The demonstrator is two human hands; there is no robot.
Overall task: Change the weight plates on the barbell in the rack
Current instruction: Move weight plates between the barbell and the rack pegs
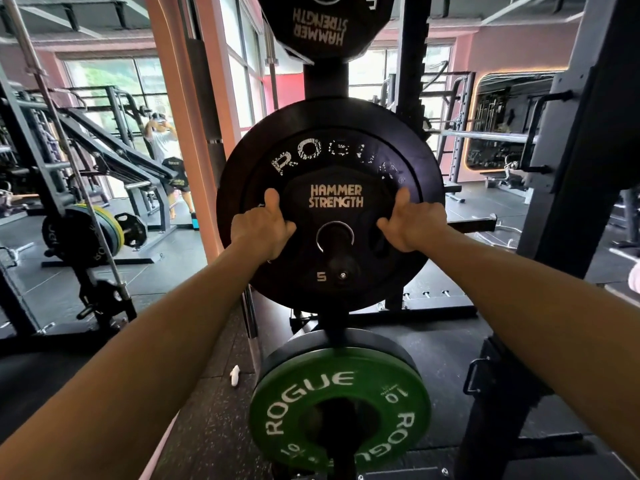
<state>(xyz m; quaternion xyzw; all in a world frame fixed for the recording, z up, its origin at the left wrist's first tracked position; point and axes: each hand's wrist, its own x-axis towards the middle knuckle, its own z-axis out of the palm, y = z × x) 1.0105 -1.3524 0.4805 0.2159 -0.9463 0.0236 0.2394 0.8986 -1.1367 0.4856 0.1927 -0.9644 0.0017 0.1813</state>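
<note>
We are seeing only part of the setup: the peg (pixel 335 252) through the small plate's hole is mostly hidden, the worn lettering on the large black Rogue plate (pixel 311 140) is half rubbed away, and the Hammer Strength plate at the top (pixel 318 26) is cut off by the frame edge. The fingertips of both hands are tucked out of sight behind the small plate's edge.

We are holding the small black Hammer Strength plate (pixel 335 216), marked 5, on the peg against the large Rogue plate. Our left hand (pixel 261 230) is gripping its left edge, thumb pointing up on the face. Our right hand (pixel 410 226) is gripping the right edge the same way.

Below, a green Rogue plate (pixel 277 403) marked 10 is sitting on a lower peg, in front of a black plate (pixel 346 339).
</note>
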